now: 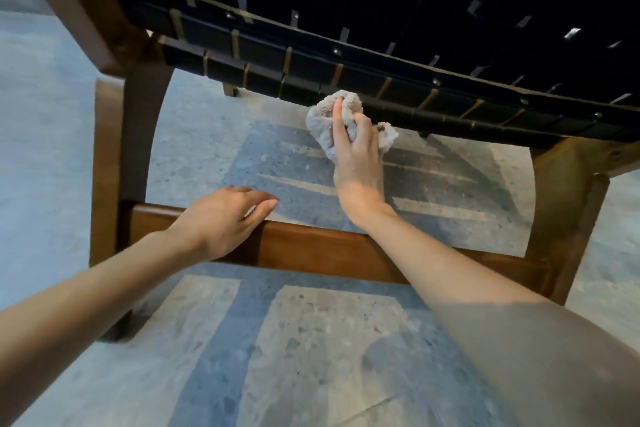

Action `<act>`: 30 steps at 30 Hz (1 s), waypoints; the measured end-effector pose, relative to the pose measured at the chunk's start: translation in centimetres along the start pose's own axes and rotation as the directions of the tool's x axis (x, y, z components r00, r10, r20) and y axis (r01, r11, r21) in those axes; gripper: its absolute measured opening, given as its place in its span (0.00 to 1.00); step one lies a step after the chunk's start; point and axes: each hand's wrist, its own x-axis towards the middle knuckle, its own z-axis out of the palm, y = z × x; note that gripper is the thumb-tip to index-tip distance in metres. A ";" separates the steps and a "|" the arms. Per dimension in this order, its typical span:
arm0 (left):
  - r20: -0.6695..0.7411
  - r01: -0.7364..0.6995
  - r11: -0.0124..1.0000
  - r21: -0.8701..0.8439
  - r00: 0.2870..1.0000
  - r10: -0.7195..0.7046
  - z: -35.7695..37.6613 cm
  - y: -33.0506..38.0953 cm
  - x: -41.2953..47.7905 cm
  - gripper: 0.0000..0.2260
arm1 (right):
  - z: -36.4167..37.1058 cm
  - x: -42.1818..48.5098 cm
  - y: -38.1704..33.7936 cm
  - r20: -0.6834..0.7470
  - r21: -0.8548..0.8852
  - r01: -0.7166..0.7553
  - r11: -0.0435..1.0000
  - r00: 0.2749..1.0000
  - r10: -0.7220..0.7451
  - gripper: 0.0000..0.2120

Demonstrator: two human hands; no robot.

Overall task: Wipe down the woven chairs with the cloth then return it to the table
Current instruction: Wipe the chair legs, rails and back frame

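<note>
Low view, close under the woven chair (381,10). Right hand (358,163) grips the cloth (323,139), bunched into a pale wad. The fingers (337,125) curl round it, with the index laid along its front. Beyond the fingertips, the top of the wad presses against the lower edge of the black webbing, at the wrapped strap ends.

Left hand (221,222) holds nothing, fingers loose and slightly bent. Its palm lies over the brown wooden rail (311,248), fingertips past the rail's far edge. Whether they touch anything cannot be told.

Speckled grey floor (311,340) lies below both hands.
</note>
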 end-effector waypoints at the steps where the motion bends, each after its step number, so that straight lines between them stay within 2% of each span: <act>1: -0.005 -0.001 1.000 0.009 1.000 0.001 -0.3 -0.5 -0.3 0.20 | 0.2 0.2 -0.9 -0.011 -0.013 0.053 0.998 0.998 -0.054 0.46; 5: -0.049 0.034 0.999 0.008 0.998 -0.034 -1.0 -2.2 -1.3 0.19 | 1.2 1.2 -5.1 -0.053 -0.003 0.114 0.993 0.992 -0.114 0.49; 10: -0.119 0.056 0.998 -0.005 0.991 -0.056 -2.1 -3.8 -2.4 0.16 | 2.0 2.6 -9.4 -0.040 0.004 0.211 0.977 0.977 -0.211 0.51; 14: -0.274 0.040 0.996 0.080 0.962 -0.017 -3.2 -4.9 -3.8 0.14 | 2.3 3.4 -12.2 0.006 0.016 0.255 0.967 0.967 -0.255 0.49; 19: -0.430 -0.009 0.970 0.243 0.895 0.117 -4.9 -5.5 -6.1 0.11 | 1.9 5.1 -15.2 0.052 0.288 0.333 0.898 0.931 -0.362 0.36; 22: -0.446 -0.037 0.967 0.253 0.882 0.150 -5.9 -6.1 -7.6 0.09 | 2.8 5.3 -16.8 0.016 0.339 0.234 0.911 0.967 -0.254 0.36; 24: -0.471 -0.009 0.975 0.220 0.875 0.114 -6.2 -6.6 -8.6 0.08 | 3.3 5.1 -17.3 0.038 0.410 0.185 0.893 0.975 -0.220 0.33; 27: -0.525 0.080 0.989 0.125 0.851 -0.002 -6.0 -7.8 -9.7 0.08 | 3.0 4.9 -17.3 0.132 0.623 0.088 0.777 0.968 -0.216 0.26; 30: -0.563 0.134 0.990 -0.047 0.815 -0.137 -5.7 -8.7 -10.5 0.09 | 1.6 3.3 -16.3 0.181 0.679 0.141 0.721 0.919 -0.350 0.25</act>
